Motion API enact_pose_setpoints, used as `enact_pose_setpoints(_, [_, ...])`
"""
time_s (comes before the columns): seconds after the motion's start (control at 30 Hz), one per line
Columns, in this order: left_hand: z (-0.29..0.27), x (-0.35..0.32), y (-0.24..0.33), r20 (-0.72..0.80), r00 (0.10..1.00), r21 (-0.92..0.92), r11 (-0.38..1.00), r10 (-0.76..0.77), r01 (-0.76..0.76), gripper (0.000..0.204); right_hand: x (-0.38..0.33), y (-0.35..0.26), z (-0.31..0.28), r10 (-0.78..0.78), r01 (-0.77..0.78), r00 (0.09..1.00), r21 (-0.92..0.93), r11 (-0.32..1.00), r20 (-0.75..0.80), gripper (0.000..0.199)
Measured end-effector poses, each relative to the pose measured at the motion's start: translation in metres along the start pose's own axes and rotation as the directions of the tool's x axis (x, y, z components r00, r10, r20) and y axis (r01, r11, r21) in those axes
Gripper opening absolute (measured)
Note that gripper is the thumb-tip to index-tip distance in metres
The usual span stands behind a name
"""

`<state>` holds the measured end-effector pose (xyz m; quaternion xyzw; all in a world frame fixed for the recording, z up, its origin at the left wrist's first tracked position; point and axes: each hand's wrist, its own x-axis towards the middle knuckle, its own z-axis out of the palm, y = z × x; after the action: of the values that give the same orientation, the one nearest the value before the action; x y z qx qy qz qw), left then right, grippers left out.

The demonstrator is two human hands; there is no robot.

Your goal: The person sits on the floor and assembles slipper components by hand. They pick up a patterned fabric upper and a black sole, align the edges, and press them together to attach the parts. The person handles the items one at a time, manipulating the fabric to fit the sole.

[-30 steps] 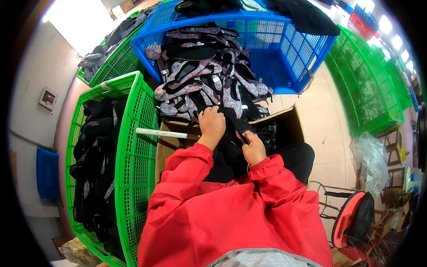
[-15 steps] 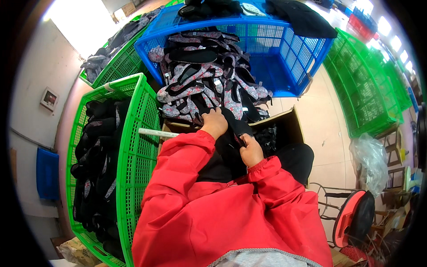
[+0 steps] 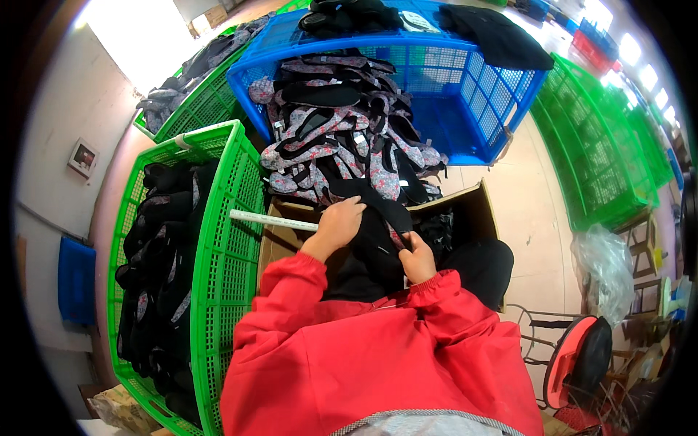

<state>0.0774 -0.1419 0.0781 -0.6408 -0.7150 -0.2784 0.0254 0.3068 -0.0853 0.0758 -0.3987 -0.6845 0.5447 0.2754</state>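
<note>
A black fabric piece (image 3: 382, 205) with a bit of floral lining hangs between my hands above my lap. My left hand (image 3: 339, 227) is closed on its left end. At its lower right edge, my right hand (image 3: 417, 257) pinches it between thumb and fingers. Just beyond lies a heap of grey-and-pink floral fabric pieces (image 3: 320, 149) with black edging and small white tags. It spills from a blue plastic crate (image 3: 443, 131) tipped on its side. A white rod (image 3: 273, 220) sticks out to the left, its right end near my left wrist.
A green crate (image 3: 229, 283) full of black pieces (image 3: 156, 240) stands on my left. An open cardboard box (image 3: 465, 203) is in front of my knees. More green crates (image 3: 596, 145) and a round-seated stool (image 3: 574, 360) are on the right. Black cloth (image 3: 498, 36) lies on the blue crate.
My left hand has drawn back toward me and slightly left. My right hand is a little lower and farther right. The black piece now lies stretched across in front of them.
</note>
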Motion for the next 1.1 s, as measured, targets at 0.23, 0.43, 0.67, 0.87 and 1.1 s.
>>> enact_pose_setpoints(0.23, [-0.033,-0.025,0.026,-0.016,0.726,-0.980,0.156,-0.687,0.125,0.054,-0.005,0.009,-0.027,0.186,-0.228,0.973,0.439,0.869,0.136,0.024])
enact_pose_setpoints(0.43, [-0.037,-0.013,0.042,0.246,0.849,-0.935,-0.346,-0.467,0.081,0.065,-0.012,0.032,-0.040,0.268,-0.419,0.897,0.480,0.771,0.352,0.034])
enact_pose_setpoints(0.67, [-0.048,-0.004,0.067,0.278,0.821,-0.931,-0.350,-0.498,0.103,0.058,-0.018,0.069,-0.030,0.255,-0.472,0.854,0.471,0.745,0.453,0.034])
enact_pose_setpoints(0.87, [-0.043,-0.006,0.073,0.218,0.724,-0.976,-0.136,-0.654,0.171,0.049,-0.015,0.018,-0.029,0.141,-0.331,0.922,0.544,0.771,0.362,0.026])
enact_pose_setpoints(1.1, [-0.033,-0.005,0.082,0.097,0.649,-0.981,0.038,-0.755,0.192,0.034,-0.015,-0.045,-0.042,0.027,-0.200,0.895,0.345,0.917,0.446,0.034])
